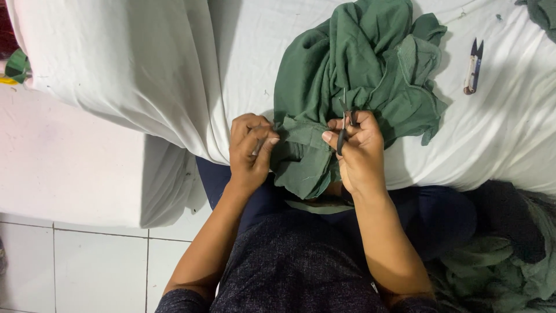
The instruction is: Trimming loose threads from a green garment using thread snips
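While left hand [250, 152] pinches the green garment [353, 81] edge, right hand [358, 152] grips a thread snipper [344, 124] against it, spare snipper [473, 66] lying on white sheet [174, 69].

Open sheet to the left, cloth heaped ahead

Left of the left hand [250, 152] fingers, the white sheet [145, 64] lay bare and passable; just beyond both hands' fingertips the bunched green garment [353, 64] blocked the way, and past the right hand [358, 152], well apart, spare thread snips [473, 66] lay on open sheet.
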